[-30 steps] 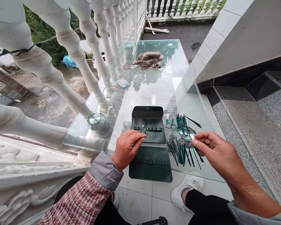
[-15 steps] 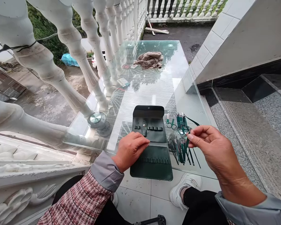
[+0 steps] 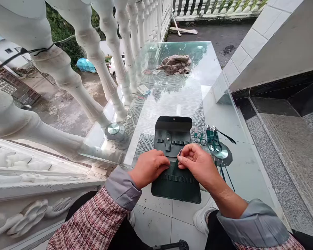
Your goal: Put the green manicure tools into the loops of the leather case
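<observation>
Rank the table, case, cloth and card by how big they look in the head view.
Largest to smallest:
1. Table
2. Case
3. Cloth
4. Card
The case lies nearer the camera than the cloth, so their true sizes are less sure.

You are on what looks like a home's terrace [image 3: 156, 217]: white balusters [image 3: 88, 38] at your left, steps [image 3: 287, 139] at your right, a glass table [image 3: 185, 95] before you, a yard [image 3: 73, 93] below.
</observation>
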{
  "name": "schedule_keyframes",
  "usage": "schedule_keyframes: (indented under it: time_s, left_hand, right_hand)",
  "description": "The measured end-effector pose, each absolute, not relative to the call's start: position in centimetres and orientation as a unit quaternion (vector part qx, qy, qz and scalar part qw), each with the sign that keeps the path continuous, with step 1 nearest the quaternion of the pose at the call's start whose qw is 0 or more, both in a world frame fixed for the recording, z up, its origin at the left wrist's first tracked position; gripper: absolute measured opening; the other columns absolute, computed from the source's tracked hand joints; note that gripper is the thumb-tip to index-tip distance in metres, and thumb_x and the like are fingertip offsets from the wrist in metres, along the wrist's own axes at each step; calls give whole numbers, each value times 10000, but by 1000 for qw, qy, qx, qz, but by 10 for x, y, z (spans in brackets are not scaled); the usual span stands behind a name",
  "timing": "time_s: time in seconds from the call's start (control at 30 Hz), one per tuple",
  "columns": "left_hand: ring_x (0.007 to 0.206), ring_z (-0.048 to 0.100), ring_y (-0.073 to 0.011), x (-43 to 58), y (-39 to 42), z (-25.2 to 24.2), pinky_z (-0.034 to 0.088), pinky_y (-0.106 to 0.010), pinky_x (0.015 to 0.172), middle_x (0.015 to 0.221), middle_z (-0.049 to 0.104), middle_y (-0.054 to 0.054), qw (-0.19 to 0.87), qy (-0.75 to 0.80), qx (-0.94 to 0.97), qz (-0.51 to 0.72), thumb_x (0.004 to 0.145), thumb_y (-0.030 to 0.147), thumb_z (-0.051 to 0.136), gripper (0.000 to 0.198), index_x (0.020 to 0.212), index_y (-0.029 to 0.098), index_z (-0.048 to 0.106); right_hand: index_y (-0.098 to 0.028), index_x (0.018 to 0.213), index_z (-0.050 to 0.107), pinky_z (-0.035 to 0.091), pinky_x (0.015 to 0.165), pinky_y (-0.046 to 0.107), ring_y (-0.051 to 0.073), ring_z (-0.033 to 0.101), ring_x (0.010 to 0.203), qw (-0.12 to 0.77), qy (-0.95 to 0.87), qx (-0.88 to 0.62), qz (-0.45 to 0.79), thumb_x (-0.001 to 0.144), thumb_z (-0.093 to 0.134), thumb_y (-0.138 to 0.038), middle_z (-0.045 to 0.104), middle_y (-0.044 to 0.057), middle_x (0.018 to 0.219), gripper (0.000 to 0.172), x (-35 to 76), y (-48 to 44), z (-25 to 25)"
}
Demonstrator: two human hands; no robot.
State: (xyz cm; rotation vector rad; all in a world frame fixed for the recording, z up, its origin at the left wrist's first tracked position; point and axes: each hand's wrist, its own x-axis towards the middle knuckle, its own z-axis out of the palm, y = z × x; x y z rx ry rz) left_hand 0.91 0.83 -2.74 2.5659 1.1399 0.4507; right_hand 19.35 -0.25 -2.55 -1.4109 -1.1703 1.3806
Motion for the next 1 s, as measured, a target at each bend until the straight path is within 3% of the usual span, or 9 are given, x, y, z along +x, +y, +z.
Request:
schedule_keyframes:
  time_s: [0.57, 0.83, 1.0]
  left_hand:
    - [764, 532, -138, 9, 9, -27, 363, -230, 611, 770, 586, 24, 159, 421, 887, 101, 798, 235, 650, 33, 828, 223, 660]
    - [778, 529, -140, 12, 9, -25, 362, -224, 604, 784, 581, 20, 176, 436, 878, 86, 800, 224, 647, 27, 821, 224, 663]
    - [785, 531, -145, 13, 9, -25, 365, -228, 606, 781, 586, 20, 178, 441, 876, 86, 792, 228, 660, 23, 812, 221, 666]
  right_hand:
    - [-222, 749, 448, 491, 494, 253, 100, 535, 542, 297, -550, -574, 528, 677, 560, -257, 499, -54, 669, 137, 184, 4, -26]
    - [-234, 874, 489, 395, 579, 245, 116, 530, 598, 173, -675, -565, 441, 679, 531, -186, 569, -59, 637, 205, 190, 3, -21]
    - [-239, 849, 509, 388, 586, 254, 136, 554, 622, 128, -706, -579, 388, 717, 542, -246, 601, -46, 641, 136, 199, 5, -12]
